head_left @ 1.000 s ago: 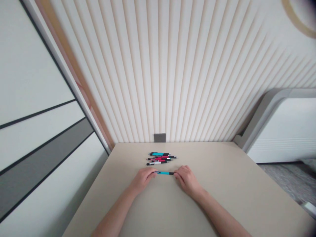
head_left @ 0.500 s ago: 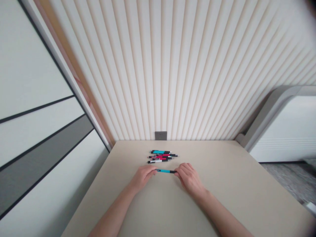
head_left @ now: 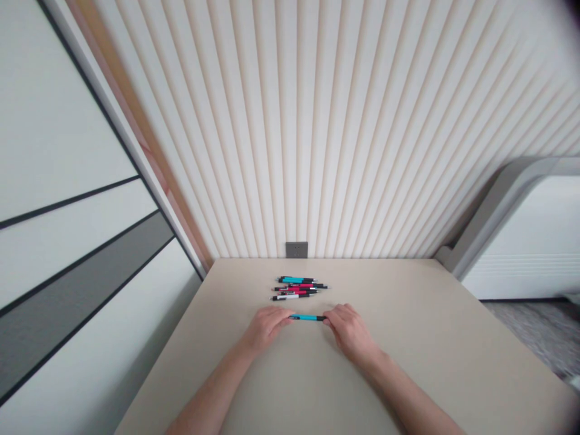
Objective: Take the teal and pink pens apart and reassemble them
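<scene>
And here the left hand [head_left: 266, 327] and right hand [head_left: 348, 329] have fingers pinching opposite ends of a slim turquoise-and-black plastic-looking pen [head_left: 309, 318], on or just above the beige table [head_left: 394, 296]! Probably light, stiff, slightly slick; its black end looks grippiest.

Left hand [head_left: 268, 328], right hand [head_left: 348, 330], each pinching one end of a blue pen [head_left: 308, 317]! Beyond it, more pens [head_left: 299, 291] lie bunched on the table [head_left: 308, 386].
</scene>
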The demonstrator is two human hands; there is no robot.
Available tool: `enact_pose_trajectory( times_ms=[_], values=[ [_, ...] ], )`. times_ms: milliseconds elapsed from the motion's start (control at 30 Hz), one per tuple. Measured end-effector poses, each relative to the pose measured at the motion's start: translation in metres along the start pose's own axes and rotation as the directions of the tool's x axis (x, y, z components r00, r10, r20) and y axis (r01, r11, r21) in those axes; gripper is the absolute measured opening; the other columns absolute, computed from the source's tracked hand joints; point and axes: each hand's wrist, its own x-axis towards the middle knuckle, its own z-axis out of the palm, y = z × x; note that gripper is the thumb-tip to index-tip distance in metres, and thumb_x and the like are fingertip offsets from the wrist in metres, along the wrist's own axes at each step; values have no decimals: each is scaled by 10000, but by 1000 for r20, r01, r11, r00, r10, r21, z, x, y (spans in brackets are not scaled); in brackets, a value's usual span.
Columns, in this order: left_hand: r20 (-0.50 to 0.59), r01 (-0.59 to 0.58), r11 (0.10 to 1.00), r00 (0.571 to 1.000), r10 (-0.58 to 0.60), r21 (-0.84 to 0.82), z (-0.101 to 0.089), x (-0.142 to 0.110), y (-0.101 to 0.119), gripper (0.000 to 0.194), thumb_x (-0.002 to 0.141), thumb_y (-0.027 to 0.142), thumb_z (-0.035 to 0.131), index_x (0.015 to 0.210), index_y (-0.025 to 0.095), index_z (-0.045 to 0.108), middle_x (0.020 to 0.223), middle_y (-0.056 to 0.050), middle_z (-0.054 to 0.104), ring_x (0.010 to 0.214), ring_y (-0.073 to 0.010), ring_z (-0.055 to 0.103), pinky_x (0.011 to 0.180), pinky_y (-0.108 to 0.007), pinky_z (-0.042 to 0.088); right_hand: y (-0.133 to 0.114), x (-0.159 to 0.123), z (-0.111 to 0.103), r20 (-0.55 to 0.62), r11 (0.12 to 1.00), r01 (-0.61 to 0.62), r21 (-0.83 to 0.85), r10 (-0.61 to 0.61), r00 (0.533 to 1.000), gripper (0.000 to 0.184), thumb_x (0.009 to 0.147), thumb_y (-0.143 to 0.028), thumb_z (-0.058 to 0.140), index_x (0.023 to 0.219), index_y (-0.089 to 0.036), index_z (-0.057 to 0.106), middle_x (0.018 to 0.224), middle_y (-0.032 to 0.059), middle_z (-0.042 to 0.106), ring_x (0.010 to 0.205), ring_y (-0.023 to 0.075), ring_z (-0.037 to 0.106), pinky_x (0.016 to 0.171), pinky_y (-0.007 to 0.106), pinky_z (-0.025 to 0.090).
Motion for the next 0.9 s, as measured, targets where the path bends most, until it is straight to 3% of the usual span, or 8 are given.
enact_pose_trajectory(
  times_ms=[133, 267, 333, 567, 767, 900],
  values=[
    [61, 191, 970, 981, -184, -148, 5, 2, 4, 349, 979, 385, 421, 984, 143, 672, 668, -19, 656, 517, -105, 566, 574, -204, 459, -3, 2, -7, -37, 995, 27, -96, -31, 999, 265, 1000, -230, 399, 843, -190, 608, 702, 43, 611, 694, 188, 518, 663, 328, 332],
    [121, 295, 932, 954, -275, -211, 7, 4, 6, 382, 978, 396, 399, 846, 146, 656, 526, 20, 582, 491, -108, 545, 555, -199, 429, -7, 3, -16, -17, 992, 30, -122, -33, 999, 248, 1000, -227, 399, 887, -198, 618, 728, 49, 616, 721, 200, 528, 676, 337, 346],
    [118, 303, 927, 952, -283, -222, 7, 4, 5, 377, 976, 392, 395, 817, 154, 640, 540, 22, 587, 512, -110, 554, 572, -202, 431, -8, 4, -18, -20, 994, 37, -101, -40, 999, 236, 1001, -240, 401, 956, -204, 629, 757, 57, 627, 754, 206, 545, 696, 341, 369],
    [-10, 260, 946, 964, -267, -194, 6, -1, -3, 319, 962, 376, 420, 1026, 166, 651, 726, -5, 642, 537, -97, 554, 595, -205, 455, -5, 5, -15, -77, 1000, 1, 2, -1, 997, 299, 974, -314, 466, 1240, -213, 555, 1041, 102, 661, 964, 241, 579, 823, 390, 437],
    [-21, 226, 958, 972, -233, -175, 8, -3, -8, 302, 964, 358, 423, 1028, 169, 650, 744, -8, 649, 529, -89, 546, 590, -198, 457, -1, 3, -6, -54, 996, -78, 49, 80, 995, 165, 972, -286, 469, 986, -219, 620, 912, 68, 662, 882, 223, 596, 782, 373, 452],
    [-27, 237, 957, 969, -244, -165, 9, -3, -10, 309, 964, 372, 419, 1025, 173, 647, 724, 0, 637, 528, -90, 542, 594, -198, 458, -1, 2, -5, -80, 995, -77, 58, 81, 994, 251, 945, -342, 520, 1162, -221, 565, 982, 88, 653, 932, 243, 590, 805, 390, 458]
  ],
)
